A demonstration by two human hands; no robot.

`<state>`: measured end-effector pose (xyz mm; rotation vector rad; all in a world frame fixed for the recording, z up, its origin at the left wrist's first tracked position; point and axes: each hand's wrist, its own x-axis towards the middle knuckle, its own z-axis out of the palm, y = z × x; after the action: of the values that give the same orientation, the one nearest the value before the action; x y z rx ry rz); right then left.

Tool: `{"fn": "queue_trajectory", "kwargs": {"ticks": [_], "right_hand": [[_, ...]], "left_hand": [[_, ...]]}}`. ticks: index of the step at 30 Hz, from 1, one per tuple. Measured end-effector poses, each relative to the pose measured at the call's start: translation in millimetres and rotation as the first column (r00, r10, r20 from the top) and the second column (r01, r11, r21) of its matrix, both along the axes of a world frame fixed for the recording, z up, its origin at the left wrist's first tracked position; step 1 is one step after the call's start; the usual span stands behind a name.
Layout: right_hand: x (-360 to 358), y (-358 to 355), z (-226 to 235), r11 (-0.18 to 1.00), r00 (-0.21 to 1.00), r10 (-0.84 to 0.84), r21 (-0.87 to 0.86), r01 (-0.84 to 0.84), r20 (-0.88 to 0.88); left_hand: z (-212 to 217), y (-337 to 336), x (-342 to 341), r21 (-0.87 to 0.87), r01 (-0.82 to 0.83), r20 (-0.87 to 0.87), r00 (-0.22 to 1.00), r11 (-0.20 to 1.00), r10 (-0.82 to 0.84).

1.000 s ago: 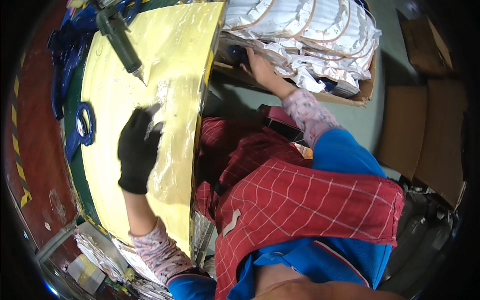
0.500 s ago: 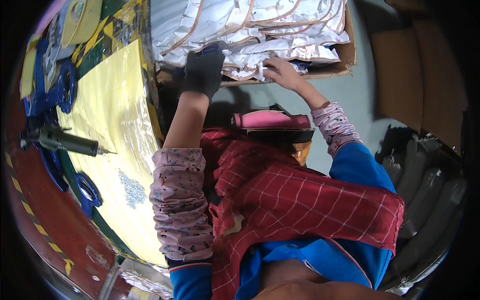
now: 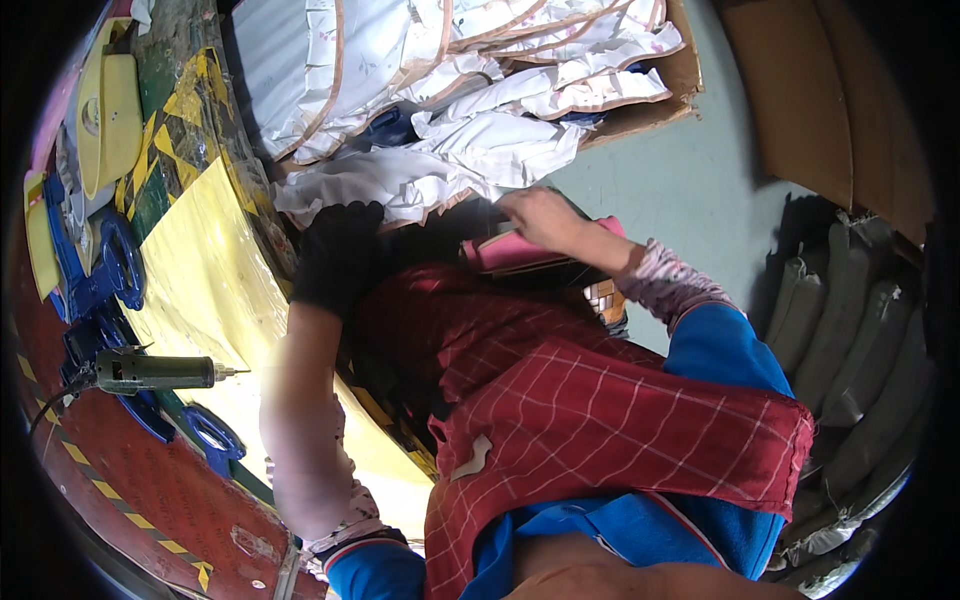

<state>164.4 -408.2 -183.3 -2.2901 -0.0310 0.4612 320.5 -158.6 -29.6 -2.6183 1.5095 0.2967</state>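
Observation:
My left hand (image 3: 335, 255), in a black glove, grips the near edge of a white cloth piece with tan trim (image 3: 400, 180). The piece lies at the front of a pile of like white pieces (image 3: 450, 70) in an open cardboard box (image 3: 690, 70). My right hand (image 3: 535, 215), bare, holds the same piece at its right end, just above a pink object (image 3: 520, 255) at my lap. Both hands are slightly blurred. A red checked apron (image 3: 600, 400) covers my front.
A yellow sheet (image 3: 200, 270) lies on the worktable to my left, with a handheld rotary tool (image 3: 150, 372) and blue ring-shaped parts (image 3: 120, 265) beside it. Yellow-black hazard tape (image 3: 190, 100) marks the table edge. Cardboard (image 3: 800, 90) and grey sacks (image 3: 850, 330) stand at the right.
My left hand left the yellow sheet, reached into the box, and now draws a white piece back toward me. My right hand has come down from the pile with it.

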Motion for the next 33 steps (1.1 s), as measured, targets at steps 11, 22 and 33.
{"fn": "queue_trajectory", "kwargs": {"ticks": [11,22,33], "right_hand": [[47,-78,-15,0.917,0.782,-0.112,-0.240,0.319,0.613],[81,-47,-12,0.962,0.695,0.024,-0.205,0.179,0.719],[39,-28,12,0.958,0.586,-0.169,-0.008,0.287,0.793]], "left_hand": [[2,-10,6,-0.132,-0.029,0.087,0.995,0.991,0.041],[-13,14,5,-0.057,-0.051,0.000,0.999,0.997,0.051],[-6,-7,13,-0.018,-0.079,0.011,0.997,0.997,0.079]]}}
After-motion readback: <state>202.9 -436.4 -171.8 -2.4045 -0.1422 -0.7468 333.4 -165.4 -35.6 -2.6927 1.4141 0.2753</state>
